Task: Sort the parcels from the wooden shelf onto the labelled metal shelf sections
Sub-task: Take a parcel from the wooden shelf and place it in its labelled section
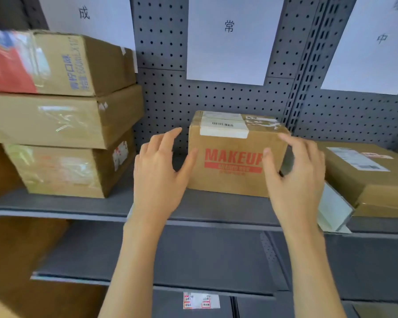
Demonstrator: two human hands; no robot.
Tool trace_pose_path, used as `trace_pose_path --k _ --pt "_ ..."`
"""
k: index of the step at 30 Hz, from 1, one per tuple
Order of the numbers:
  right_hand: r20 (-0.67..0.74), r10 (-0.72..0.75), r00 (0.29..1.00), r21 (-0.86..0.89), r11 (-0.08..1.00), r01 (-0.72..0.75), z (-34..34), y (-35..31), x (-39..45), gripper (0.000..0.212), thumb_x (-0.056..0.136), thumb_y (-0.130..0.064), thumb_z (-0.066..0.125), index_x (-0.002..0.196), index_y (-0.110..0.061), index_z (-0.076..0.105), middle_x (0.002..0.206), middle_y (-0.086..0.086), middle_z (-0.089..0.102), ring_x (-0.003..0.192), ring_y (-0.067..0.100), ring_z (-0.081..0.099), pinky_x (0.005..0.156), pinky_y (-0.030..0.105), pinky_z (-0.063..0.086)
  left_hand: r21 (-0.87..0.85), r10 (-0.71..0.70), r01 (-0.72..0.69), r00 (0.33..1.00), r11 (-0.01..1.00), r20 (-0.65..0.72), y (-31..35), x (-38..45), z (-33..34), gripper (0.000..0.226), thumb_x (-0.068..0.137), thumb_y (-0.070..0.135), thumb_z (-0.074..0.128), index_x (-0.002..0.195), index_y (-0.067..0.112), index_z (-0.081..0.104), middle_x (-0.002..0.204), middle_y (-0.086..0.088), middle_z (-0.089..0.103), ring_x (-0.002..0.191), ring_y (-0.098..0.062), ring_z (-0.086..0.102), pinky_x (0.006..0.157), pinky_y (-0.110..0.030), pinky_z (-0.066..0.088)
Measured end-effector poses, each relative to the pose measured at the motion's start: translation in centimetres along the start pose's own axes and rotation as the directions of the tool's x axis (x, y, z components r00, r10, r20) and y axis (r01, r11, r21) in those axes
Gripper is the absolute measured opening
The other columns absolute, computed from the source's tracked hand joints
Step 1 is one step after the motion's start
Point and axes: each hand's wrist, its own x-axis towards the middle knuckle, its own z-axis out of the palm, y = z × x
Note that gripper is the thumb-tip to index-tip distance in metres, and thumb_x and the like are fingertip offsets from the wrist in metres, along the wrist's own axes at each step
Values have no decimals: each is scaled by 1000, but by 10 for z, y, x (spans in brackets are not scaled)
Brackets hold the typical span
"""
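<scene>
At the far left of the metal shelf point(83, 206) you have a stack of three cardboard boxes point(62, 115), flat on one another and close to the pegboard back point(163, 92), under the white sheet marked 成 point(84, 13); that sheet reads as the section label, so the pile probably belongs there. The top box carries blue Chinese print and a figure that looks like 600mL, too blurred to be sure of, with a red and white patch on its left end. Moving right, your left hand point(157, 177) is open, fingers spread, its thumb touching or all but touching the left edge of the MAKEUP box point(230, 177), palm facing the box's left side. That parcel sits upright on the shelf, directly below the sheet marked 常 point(229, 26), which suggests it is being squared up in the middle section. Its front shows MAKEUP in red capitals with a red band beneath that cannot be read; a white barcode label point(223, 128) wraps over its top front edge. Your right hand point(294, 180) is also open and curved, thumb against the front face and fingers over the right top corner, not clamped. Whether you are letting go or taking hold cannot be told. Further right a flatter box point(363, 177) with a printed shipping label lies under the sheet marked 中 point(382, 38).
</scene>
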Motion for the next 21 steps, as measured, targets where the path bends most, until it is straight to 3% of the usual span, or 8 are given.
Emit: trace_pose_path --k 4,7,13,21 --pt "55 -146 988 -23 989 148 -28 -12 -33 27 89 -24 60 112 -11 64 103 7 61 98 24 48 86 32 36 193 128 -106 986 975 -106 4 -51 -28 34 91 33 52 113 10 64 101 -8 66 89 -32 59 73 -42 48" --pt "137 -183 973 17 983 183 -47 -21 -62 29 87 -24 59 112 -10 64 104 8 61 98 27 50 86 33 35 285 130 -95 985 954 -109 7 -93 -46 28 90 29 54 106 10 67 98 -7 67 87 -32 60 71 -40 46" --pt "251 -218 943 168 969 180 -64 -48 -127 27 86 -21 62 110 -10 64 103 7 63 96 26 49 85 31 33 432 17 17 997 902 -73 8 -169 -92 24 88 28 60 105 14 68 98 -4 68 91 -29 61 75 -37 45" --pt "386 -364 847 378 900 215 -53 -129 -193 30 87 -25 59 113 -11 64 107 5 63 100 25 52 84 31 34 551 -164 257 963 794 -212 -25 -228 -192 23 89 30 61 105 15 69 103 -5 69 97 -29 62 83 -39 44"
